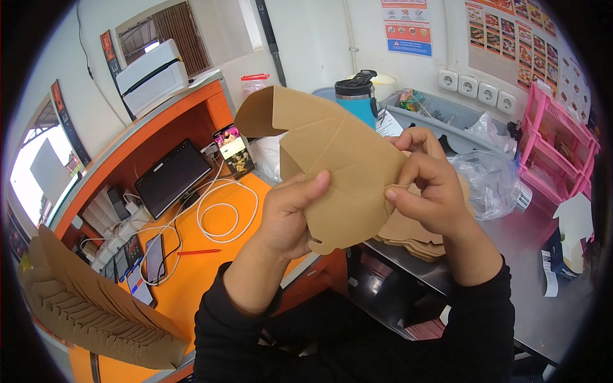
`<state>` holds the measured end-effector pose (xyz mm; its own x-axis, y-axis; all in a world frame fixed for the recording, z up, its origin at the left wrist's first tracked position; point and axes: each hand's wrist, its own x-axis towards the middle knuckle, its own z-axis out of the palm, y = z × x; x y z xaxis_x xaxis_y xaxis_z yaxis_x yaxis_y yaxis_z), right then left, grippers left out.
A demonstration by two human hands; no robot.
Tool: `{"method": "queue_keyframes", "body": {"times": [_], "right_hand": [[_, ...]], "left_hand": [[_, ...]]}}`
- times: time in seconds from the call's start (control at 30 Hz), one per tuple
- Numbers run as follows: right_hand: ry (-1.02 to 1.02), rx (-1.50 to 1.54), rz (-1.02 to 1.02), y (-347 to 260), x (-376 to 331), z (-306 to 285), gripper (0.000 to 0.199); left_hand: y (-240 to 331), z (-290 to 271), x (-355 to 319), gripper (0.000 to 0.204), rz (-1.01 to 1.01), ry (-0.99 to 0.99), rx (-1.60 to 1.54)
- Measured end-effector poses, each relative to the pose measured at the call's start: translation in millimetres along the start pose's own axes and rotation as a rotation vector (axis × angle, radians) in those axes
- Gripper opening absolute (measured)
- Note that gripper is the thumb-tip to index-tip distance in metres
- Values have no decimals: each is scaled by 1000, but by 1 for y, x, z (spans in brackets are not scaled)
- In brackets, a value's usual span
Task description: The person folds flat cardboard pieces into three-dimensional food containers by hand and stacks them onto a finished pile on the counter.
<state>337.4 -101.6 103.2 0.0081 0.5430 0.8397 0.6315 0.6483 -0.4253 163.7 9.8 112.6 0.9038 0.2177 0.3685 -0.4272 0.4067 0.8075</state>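
Up in front of me I hold a brown cardboard box blank (348, 143), partly folded, with crease lines and a flap bent up at its far left end. My left hand (290, 214) grips its lower left side, the thumb lying on the face of the board. My right hand (431, 182) pinches the right edge between thumb and fingers, where a small tab is bent. Below my right hand lies a pile of flat brown cardboard blanks (408, 239) on the metal table, partly hidden by the hand and the board.
A nested stack of folded cardboard boxes (105, 313) stands at the left on the orange desk (211, 268). Phones, a tablet (172, 175) and white cables lie beyond it. At the back are a teal tumbler (357, 99) and a grey bin; pink shelves (555, 140) stand right.
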Motion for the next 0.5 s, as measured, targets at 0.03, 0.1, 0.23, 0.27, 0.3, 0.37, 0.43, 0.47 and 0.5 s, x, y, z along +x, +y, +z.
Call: {"method": "queue_keyframes", "body": {"times": [0.03,0.1,0.23,0.27,0.3,0.37,0.43,0.47,0.5], "right_hand": [[-14,126,33,2,1,1,24],[-27,248,65,5,2,1,32],[8,261,16,13,1,7,59],[51,246,43,13,1,9,64],[52,247,42,12,0,8,64],[-16,53,64,9,-1,3,70],[-102,-120,12,0,5,-2,76],[-186,-298,-39,-3,8,-4,82],[-183,-304,-36,-1,7,-3,82]], "left_hand": [[1,0,-1,49,3,7,1],[3,3,-1,52,48,9,-44],[-2,2,-4,52,100,-20,-36],[-4,0,-6,53,84,-30,-33],[-4,0,-8,53,67,-41,-31],[0,-2,-10,53,48,-116,45],[4,1,-12,53,28,-190,118],[8,12,-12,53,-76,-88,284],[11,17,-12,53,-179,16,450]]}}
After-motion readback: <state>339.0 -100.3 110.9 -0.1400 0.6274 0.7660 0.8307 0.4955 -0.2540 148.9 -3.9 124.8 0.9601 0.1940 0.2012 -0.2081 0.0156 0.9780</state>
